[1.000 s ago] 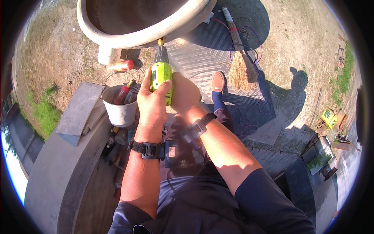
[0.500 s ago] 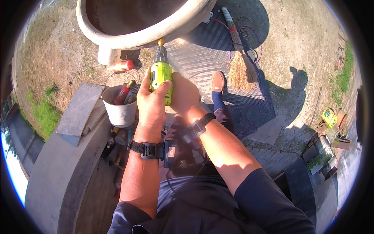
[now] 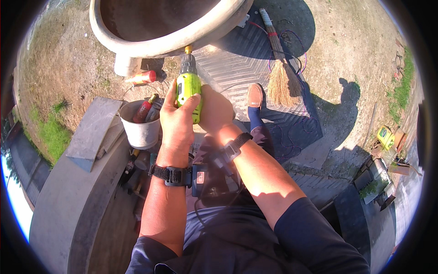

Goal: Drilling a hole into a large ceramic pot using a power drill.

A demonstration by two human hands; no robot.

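Drill: glossy green plastic body, dark matt chuck, brass-coloured tip at 12 o'clock. Basin: matt, pale, concrete-like rim. Bucket at 9 o'clock: dull white plastic. Broom at 2 o'clock: dry straw bristles. Mat: ribbed, matt.

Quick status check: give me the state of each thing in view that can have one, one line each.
drill: gripped in both hands, tip against the rim of the basin.
left hand: closed around the drill body.
right hand: closed on the drill from the other side.
basin: upright, open, nothing visible inside.
bucket: upright, tools standing in it.
broom: lying flat on the mat.
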